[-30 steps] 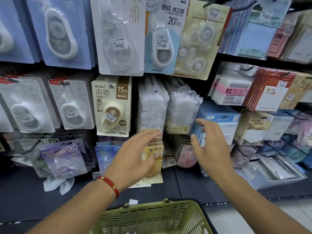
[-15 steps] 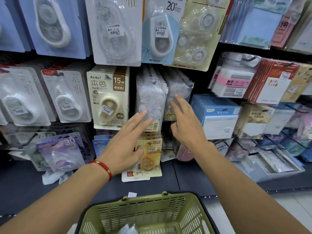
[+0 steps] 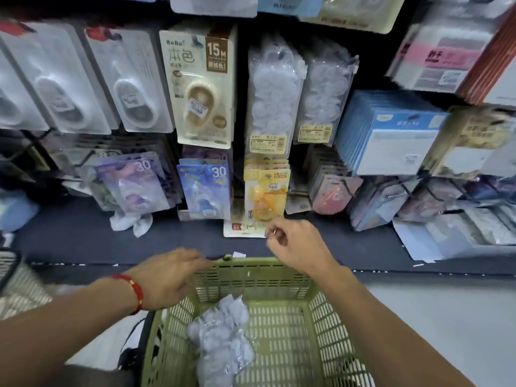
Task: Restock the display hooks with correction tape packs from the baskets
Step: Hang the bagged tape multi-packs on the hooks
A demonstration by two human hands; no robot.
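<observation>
Even indoor light w/ soft shadows, heavy motion blur esp. at edges, wide-angle bending, dim upper corners.

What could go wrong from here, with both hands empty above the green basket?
The clear packs in the green basket lie in a slippery heap, so a grab by the left hand or right hand may lift several and drop some. The yellow pack hangs low and could be knocked.

a stationery shop — priced packs (image 3: 201, 88) on hooks, green basket (image 3: 259, 275) below.
</observation>
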